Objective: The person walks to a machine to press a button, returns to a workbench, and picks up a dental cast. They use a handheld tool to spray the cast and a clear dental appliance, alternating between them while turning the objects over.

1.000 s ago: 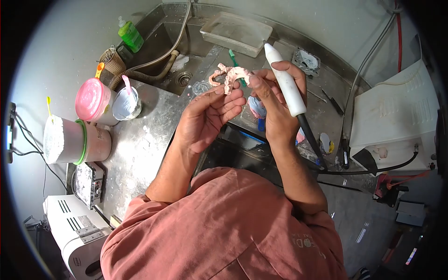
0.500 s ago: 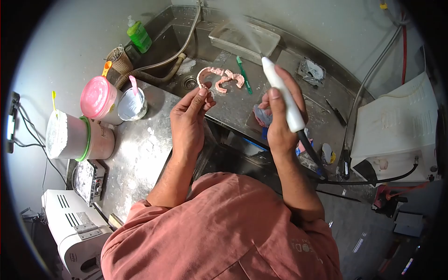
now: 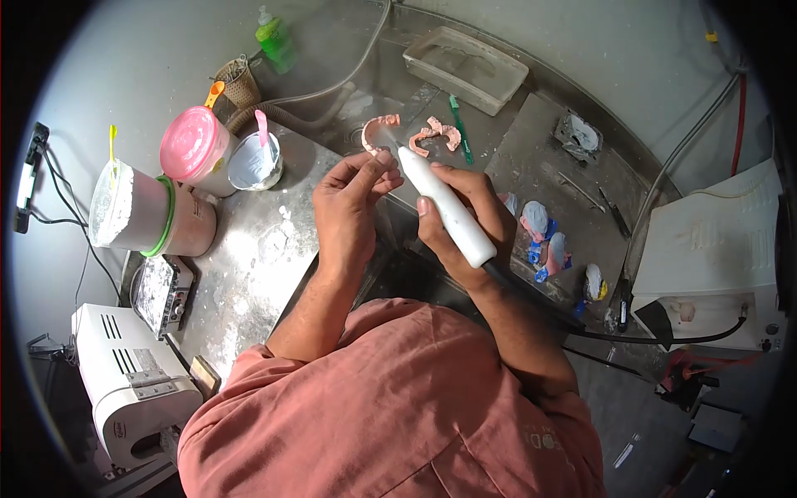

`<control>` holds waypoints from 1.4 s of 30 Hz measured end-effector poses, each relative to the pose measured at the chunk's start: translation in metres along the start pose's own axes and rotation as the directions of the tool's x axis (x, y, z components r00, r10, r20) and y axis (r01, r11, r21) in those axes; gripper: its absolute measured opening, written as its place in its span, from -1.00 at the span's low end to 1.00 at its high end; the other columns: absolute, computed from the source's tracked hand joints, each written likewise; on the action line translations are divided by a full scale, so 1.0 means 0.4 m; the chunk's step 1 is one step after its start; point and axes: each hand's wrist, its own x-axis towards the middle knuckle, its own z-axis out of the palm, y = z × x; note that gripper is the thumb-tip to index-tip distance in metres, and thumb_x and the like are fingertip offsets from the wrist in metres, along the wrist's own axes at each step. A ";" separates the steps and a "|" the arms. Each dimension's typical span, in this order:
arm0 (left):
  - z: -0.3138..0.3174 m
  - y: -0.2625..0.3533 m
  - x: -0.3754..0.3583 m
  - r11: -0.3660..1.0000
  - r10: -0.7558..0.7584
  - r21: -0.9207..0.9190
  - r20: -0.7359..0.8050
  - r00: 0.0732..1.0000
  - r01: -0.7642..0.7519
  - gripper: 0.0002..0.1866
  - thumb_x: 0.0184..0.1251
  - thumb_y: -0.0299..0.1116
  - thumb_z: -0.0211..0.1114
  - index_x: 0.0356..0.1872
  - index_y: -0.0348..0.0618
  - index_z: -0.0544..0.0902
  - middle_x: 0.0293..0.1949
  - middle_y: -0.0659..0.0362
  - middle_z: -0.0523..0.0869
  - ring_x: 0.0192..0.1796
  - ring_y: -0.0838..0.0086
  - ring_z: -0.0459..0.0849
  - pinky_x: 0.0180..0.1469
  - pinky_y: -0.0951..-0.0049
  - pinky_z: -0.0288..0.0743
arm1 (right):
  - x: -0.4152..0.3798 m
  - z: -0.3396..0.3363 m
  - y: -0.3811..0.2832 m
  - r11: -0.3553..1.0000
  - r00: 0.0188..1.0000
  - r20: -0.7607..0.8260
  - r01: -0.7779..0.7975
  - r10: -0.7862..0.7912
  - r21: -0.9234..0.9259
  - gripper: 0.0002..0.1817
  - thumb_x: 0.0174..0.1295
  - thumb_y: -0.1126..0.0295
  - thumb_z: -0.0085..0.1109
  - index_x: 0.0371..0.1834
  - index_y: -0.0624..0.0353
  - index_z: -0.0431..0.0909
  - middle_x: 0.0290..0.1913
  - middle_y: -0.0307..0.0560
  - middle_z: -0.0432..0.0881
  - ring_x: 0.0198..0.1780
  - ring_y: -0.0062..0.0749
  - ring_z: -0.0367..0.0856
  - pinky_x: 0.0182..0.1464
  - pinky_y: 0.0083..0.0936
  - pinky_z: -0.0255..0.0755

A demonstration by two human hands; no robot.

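My left hand pinches one end of a pink horseshoe-shaped dental arch model between thumb and fingers, holding it up over the sink counter. My right hand is wrapped around a white steam cleaner handpiece with a black hose trailing from its back. Its nozzle points up-left, close beside the arch, and a faint mist shows there. Beyond it lie pink arch pieces, with a green toothbrush beside them.
Left are a pink-lidded tub, a mixing bowl and a powder bucket. A plastic tray stands at the back. Right are impression trays, tools and a white machine.
My right hand has moved left and down, swinging the handpiece's nozzle towards the arch model; its steam jet was aimed up at the tray before. My left hand still grips the arch model.
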 end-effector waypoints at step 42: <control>-0.062 -0.064 0.023 0.501 0.675 0.597 0.183 0.715 -0.626 -0.76 0.19 -0.59 0.40 -0.10 -0.29 0.71 -0.24 0.08 0.76 -0.17 0.47 0.72 -0.05 0.49 0.55 | 0.025 -0.037 -0.048 0.979 0.989 0.058 -0.141 0.134 0.147 -0.73 0.21 0.45 0.31 -0.06 0.26 0.53 -0.30 -0.04 0.68 -0.32 -0.45 0.71 -0.26 -0.55 0.59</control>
